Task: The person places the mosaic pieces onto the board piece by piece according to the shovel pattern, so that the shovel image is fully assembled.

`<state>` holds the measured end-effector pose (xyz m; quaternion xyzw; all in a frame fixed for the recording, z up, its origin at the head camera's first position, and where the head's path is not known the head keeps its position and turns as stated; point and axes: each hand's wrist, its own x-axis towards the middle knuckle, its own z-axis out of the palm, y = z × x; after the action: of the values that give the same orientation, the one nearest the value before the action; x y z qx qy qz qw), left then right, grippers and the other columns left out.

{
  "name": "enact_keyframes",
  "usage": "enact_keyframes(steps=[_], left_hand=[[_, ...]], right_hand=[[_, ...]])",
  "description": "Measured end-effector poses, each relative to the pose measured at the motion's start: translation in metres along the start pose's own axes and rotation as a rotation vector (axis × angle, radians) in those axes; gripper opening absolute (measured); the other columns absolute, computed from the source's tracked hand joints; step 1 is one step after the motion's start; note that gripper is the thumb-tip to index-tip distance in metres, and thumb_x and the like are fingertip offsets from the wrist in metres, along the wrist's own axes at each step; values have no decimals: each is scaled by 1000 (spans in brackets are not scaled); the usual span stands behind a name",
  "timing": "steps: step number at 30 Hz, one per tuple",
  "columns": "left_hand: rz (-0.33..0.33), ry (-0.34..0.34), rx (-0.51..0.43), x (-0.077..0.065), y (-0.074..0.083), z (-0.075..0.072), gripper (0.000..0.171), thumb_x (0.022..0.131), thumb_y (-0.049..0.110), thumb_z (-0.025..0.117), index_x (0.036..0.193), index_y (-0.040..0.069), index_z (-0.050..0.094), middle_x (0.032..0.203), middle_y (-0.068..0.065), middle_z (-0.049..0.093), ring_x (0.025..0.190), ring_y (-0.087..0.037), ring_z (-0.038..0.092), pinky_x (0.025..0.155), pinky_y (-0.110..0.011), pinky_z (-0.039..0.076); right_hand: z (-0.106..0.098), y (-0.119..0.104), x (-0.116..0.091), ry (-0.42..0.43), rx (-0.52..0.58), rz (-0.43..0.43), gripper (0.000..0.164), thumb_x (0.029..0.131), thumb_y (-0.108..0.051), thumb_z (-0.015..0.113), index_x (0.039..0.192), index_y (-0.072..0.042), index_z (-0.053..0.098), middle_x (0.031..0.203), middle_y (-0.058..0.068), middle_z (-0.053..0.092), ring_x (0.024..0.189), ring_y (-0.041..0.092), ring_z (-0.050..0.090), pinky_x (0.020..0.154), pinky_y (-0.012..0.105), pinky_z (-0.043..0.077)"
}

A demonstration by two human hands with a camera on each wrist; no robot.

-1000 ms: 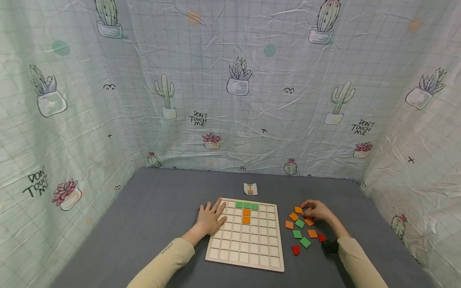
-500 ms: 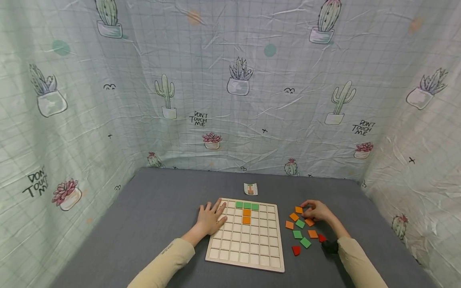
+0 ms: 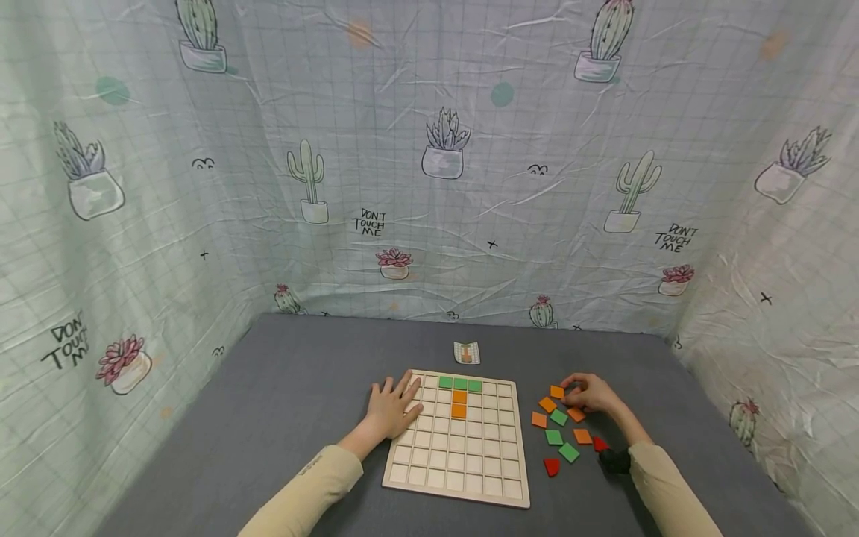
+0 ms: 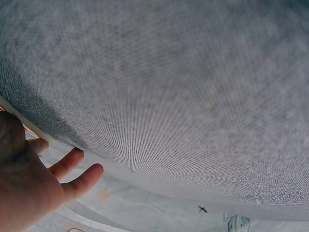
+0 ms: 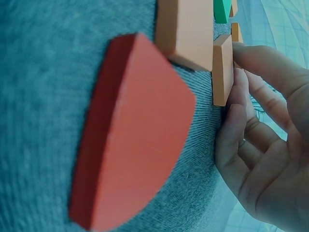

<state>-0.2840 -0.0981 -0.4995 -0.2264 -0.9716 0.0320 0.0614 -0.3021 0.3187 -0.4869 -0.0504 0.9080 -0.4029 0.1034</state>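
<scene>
My left hand [image 3: 389, 410] rests with fingers spread on the left edge of a wooden grid board [image 3: 492, 466]; its fingers also show in the left wrist view. Three green tiles [image 3: 460, 383] fill part of the board's top row, and two orange tiles [image 3: 459, 411] run down below the middle one. Right of the board, my right hand [image 3: 589, 394] has its fingers bent close over the loose tiles. Its thumb and fingertips are beside an orange tile [image 3: 557, 391], and another orange tile [image 5: 222, 72] lies right by them. I cannot tell whether they pinch one.
Several loose orange and green tiles [image 3: 569, 452] lie right of the board. Two red pieces with a curved edge [image 3: 552, 467] lie nearer me; one red piece [image 5: 140, 140] looms large in the right wrist view. A small patterned card [image 3: 467, 353] lies behind the board. Cactus-print sheeting [image 3: 443, 224] encloses the table.
</scene>
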Motion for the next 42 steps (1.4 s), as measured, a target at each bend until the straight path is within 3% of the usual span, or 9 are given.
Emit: enact_keyframes(steps=[12,15,16,19,22,23,26,42], left_hand=[[1,0,-3,-1,0,-1,54,94,45,34,140,18,32,145,-7,30,122,-37,38,86,-56,33],[-3,-10,0,1,-2,4,55,94,48,29,142,21,27,148,-4,25,123,-35,36,88,-55,32],[8,25,12,5,-5,15,56,95,50,21,144,23,19,150,-3,19,124,-35,35,87,-56,31],[5,35,25,5,-5,17,57,94,53,15,145,27,14,151,-1,15,124,-34,35,86,-56,31],[3,28,18,4,-4,13,57,94,52,19,144,25,18,150,-2,18,123,-35,35,86,-57,31],[-9,-10,8,0,0,2,56,94,51,27,142,23,25,148,-3,24,122,-35,37,86,-56,32],[-10,-15,3,-1,1,-3,55,93,48,33,140,20,31,146,-5,29,122,-36,38,85,-56,33],[-1,2,3,0,1,0,55,93,47,33,140,19,32,145,-6,30,120,-36,38,85,-55,33]], right_hand=[[-1,4,-1,-15,15,-15,33,80,-10,64,108,4,56,73,2,62,60,13,51,53,29,44],[-2,3,-2,-25,42,-28,33,81,-8,62,109,7,54,72,3,61,59,12,49,52,28,42],[-2,3,-2,-26,52,-24,33,81,-8,62,109,7,54,72,3,61,59,11,49,52,28,42],[-2,2,-5,-26,57,-39,33,81,-8,61,109,8,53,72,4,61,58,10,48,52,27,42],[-2,0,-7,-24,56,-54,33,81,-8,61,109,8,53,74,6,61,58,11,48,52,27,42],[-2,0,-8,-26,56,-67,33,82,-8,61,110,8,53,75,7,61,58,11,48,52,28,42],[-1,-2,-9,-32,68,-85,34,82,-9,61,111,8,52,77,10,62,60,13,49,52,29,43],[6,-20,-26,-25,45,-192,33,83,-13,62,108,5,51,78,23,61,55,23,57,50,35,48]])
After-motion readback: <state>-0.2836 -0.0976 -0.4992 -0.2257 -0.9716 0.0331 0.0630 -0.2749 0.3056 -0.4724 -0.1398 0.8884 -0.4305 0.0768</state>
